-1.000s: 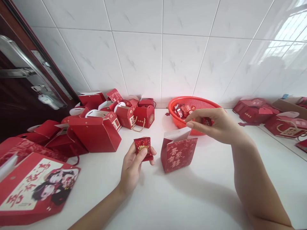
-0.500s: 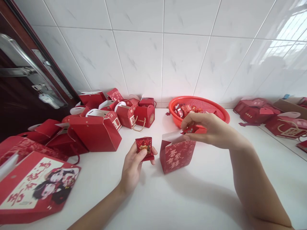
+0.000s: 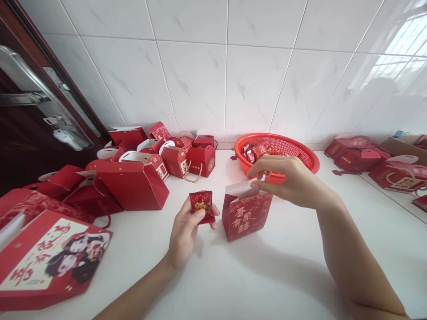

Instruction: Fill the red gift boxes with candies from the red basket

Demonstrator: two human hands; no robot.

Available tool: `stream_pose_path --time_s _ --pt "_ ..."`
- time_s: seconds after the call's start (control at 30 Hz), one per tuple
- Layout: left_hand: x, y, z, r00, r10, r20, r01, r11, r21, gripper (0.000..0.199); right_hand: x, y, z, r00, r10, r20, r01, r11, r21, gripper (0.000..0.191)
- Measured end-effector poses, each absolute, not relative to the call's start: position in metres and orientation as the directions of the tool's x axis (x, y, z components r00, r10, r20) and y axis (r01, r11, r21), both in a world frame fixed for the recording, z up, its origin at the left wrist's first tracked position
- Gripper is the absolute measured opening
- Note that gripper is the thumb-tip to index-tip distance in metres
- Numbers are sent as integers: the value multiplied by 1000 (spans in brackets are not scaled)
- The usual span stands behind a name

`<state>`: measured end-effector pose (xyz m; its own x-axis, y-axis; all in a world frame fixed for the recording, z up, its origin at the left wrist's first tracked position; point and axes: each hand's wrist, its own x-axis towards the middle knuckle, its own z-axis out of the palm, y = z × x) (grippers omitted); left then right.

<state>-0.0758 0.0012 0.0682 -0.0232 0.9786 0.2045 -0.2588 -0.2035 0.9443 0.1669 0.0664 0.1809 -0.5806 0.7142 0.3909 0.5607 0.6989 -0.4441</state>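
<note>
My left hand (image 3: 184, 231) is closed on a small red wrapped candy (image 3: 202, 205), thumb on its front. Just right of it stands a red gift box (image 3: 248, 215) with pale characters, upright, its top open and white inside. Over the right side of that opening is my right hand (image 3: 283, 178), thumb and fingers apart with nothing seen between them. The box's inside is mostly hidden from me. Behind my right hand lies a red plastic basket (image 3: 300, 146) of wrapped candies (image 3: 258, 152).
Several red gift boxes crowd the left, including a large one (image 3: 133, 186) and a box with a cartoon couple (image 3: 53, 266). More red boxes (image 3: 358, 153) lie at the far right. A tiled wall (image 3: 193, 89) closes the back; a dark door (image 3: 20, 133) stands at the left.
A red wrapped candy pinched in my right hand is gone from its fingers, let go over the open box. That hand has shifted slightly left; my left hand keeps its candy.
</note>
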Motion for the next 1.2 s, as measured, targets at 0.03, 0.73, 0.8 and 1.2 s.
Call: stream_pose_path --time_s 0.03,0.73,0.8,1.2 --pt "-76 1 68 -20 978 209 -263 -207 942 20 166 66 181 -575 707 413 549 707 -446 6" --pt "-75 -11 68 243 874 421 -54 -421 905 24 146 37 178 -650 504 569 278 854 -439 11" --pt "-75 -9 67 185 880 437 -16 -442 897 21 162 41 187 -500 608 617 372 794 -481 9" --pt "-73 -4 61 103 901 422 61 -429 901 14 170 64 182 -551 737 392 566 675 -474 13"
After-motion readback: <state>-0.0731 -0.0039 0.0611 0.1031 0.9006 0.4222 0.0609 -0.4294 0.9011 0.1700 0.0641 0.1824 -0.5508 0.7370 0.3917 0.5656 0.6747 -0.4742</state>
